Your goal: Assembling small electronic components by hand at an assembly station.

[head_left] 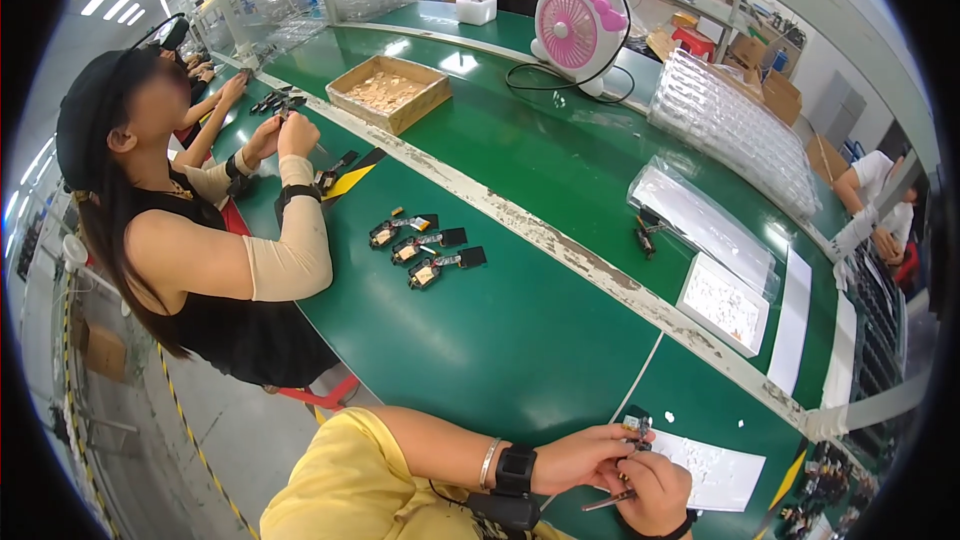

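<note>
One small circuit assembly [637,428] pinched in the left hand [578,460] by the far-left corner of the white sheet [735,472], right hand [656,493] gripping a slim tool [606,502]: best brace the assembly, keep tool pressure light.

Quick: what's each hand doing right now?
Left hand: closed on a small electronic assembly.
Right hand: closed on a thin metal tool.

lol I'm all yellow cloth sleeve [345,460] and square black wristband [515,470], vs the flat solid-green benchtop [470,335], rectangular plain white paper sheet [728,478], pink-and-white cat-eared plastic fan [568,28]
</note>
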Available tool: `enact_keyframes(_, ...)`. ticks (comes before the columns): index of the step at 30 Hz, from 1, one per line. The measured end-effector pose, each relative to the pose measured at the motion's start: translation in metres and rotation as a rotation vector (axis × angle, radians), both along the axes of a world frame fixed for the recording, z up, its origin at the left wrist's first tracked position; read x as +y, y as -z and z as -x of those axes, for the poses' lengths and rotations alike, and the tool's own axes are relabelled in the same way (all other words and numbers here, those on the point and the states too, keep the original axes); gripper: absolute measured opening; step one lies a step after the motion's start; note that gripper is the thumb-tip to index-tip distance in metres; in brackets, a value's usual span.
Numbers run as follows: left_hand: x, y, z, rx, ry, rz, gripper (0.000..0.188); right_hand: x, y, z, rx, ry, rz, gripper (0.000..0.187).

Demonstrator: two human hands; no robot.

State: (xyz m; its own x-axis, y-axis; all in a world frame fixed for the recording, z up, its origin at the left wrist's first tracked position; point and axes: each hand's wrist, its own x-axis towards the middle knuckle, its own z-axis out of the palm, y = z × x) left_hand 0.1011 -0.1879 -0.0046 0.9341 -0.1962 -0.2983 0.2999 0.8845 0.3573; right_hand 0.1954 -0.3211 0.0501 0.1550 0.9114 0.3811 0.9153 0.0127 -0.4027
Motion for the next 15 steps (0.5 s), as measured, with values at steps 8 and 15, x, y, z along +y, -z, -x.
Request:
enact_keyframes(8, 0.009, -0.006, -0.005, 0.061, -0.047, -0.224, 0.034, -0.001, -0.009, -0.004, 0.158, 0.023, -0.035, 0.031)
enact_keyframes(15, 0.017, -0.013, -0.01, 0.075, -0.005, -0.214, 0.032, -0.033, 0.007, -0.024, 0.277, 0.207, -0.039, 0.03)
